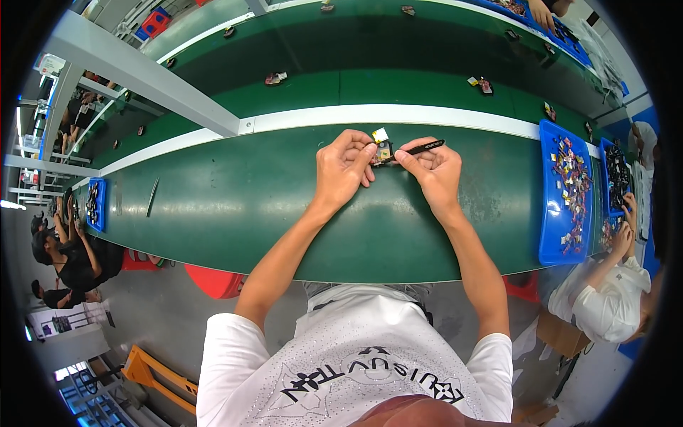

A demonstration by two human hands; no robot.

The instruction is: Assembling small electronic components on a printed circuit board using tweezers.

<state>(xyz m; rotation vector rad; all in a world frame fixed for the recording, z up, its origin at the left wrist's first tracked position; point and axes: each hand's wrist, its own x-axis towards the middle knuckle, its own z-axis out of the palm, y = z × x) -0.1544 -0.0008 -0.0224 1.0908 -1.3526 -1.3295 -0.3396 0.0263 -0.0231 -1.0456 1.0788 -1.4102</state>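
Over the green bench [235, 206], my left hand [340, 171] is closed on a small dark electronic assembly [385, 152] with a white and yellow tab [380, 135] sticking up from it. My right hand [437, 174] pinches a pair of black tweezers [427, 146], whose back end points up to the right. The tips reach the lower edge of the assembly. Whether they grip anything there is too small to tell. My fingers cover parts of the assembly.
To the right stands a blue tray [546, 242] of many small colourful parts; a co-worker [605, 299] sits beyond it. A thin metal tool [152, 197] lies on the left. Past the white rail [320, 116], a conveyor belt [384, 89] carries scattered small assemblies. A grey post [163, 85] rises at far left.
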